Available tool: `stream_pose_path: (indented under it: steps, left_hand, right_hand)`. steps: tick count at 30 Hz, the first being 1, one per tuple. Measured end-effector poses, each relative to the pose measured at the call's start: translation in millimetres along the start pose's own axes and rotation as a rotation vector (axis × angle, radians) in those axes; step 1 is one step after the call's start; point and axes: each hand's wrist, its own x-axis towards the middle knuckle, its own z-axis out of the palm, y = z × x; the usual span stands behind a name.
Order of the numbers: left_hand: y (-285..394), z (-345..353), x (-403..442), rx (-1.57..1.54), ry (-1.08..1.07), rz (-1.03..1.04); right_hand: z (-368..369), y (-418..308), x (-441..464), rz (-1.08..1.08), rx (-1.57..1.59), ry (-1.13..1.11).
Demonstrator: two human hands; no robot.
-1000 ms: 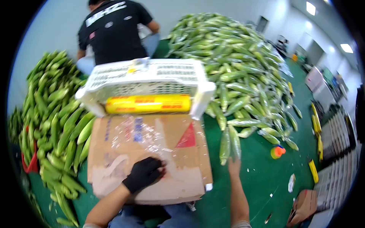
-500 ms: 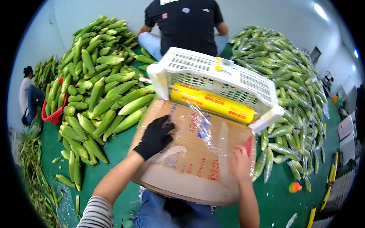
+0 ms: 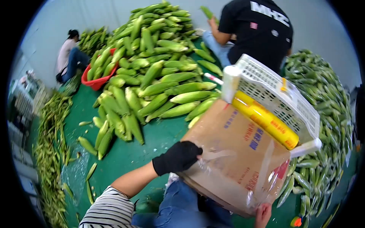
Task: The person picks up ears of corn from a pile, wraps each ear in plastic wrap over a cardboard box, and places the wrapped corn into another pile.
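Observation:
A cardboard box [image 3: 232, 152] with printing and clear film on it lies over my lap, tilted in the view. My left hand [image 3: 178, 157], in a black glove with a bare fingertip showing, is closed at the box's left edge. My right hand [image 3: 263, 213] is bare and closed at the lower right corner, its fingers partly hidden. A yellow roll of plastic film [image 3: 265, 119] lies along the far side of the box, against a white perforated plastic crate [image 3: 277, 81].
Husk-on corn [image 3: 156, 89] is heaped ahead-left, with a red basket [image 3: 99, 80] of corn beside it. Film-wrapped corn [image 3: 323, 98] is piled right. A person in black [image 3: 262, 34] sits ahead holding a corn cob; another person [image 3: 69, 59] sits far left. Stripped husks [image 3: 51, 152] line the left floor.
The view has swung left, so the box and crate appear farther right and slanted. My left hand moved from the box's top to its left edge; my right hand slid to the near corner.

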Motion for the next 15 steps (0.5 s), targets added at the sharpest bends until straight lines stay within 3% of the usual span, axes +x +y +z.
stream_pose_path:
  steps: [1,4,6,7,10,12,14,15]
  left_hand:
    - [8,-1,-24,-0.003,-0.014,-0.028]
    - [17,23,-98,-0.054,-0.052,-0.165]
    - [21,28,-153,0.123,-0.199,-0.154]
    - [19,35,-185,0.028,-0.192,-0.333]
    - [-12,50,-254,-0.023,0.140,-1.073]
    - [-72,52,-292,0.282,0.364,-1.107]
    - [-141,43,-308,0.560,0.379,-1.088]
    - [-153,21,-278,0.359,0.462,-1.331]
  right_hand:
    - [7,-28,-15,-0.015,-0.112,-0.034]
    - [13,4,-39,0.054,-0.365,-0.241]
    - [23,-8,-36,-0.024,-0.392,-0.186]
    - [25,-14,-35,-0.060,-0.407,-0.160]
    - [21,-26,-25,0.070,-0.413,-0.252]
    - [23,-43,-19,0.067,-0.380,-0.265]
    - [22,-56,-15,0.123,-0.359,-0.295]
    - [21,-60,-13,0.178,-0.356,-0.316]
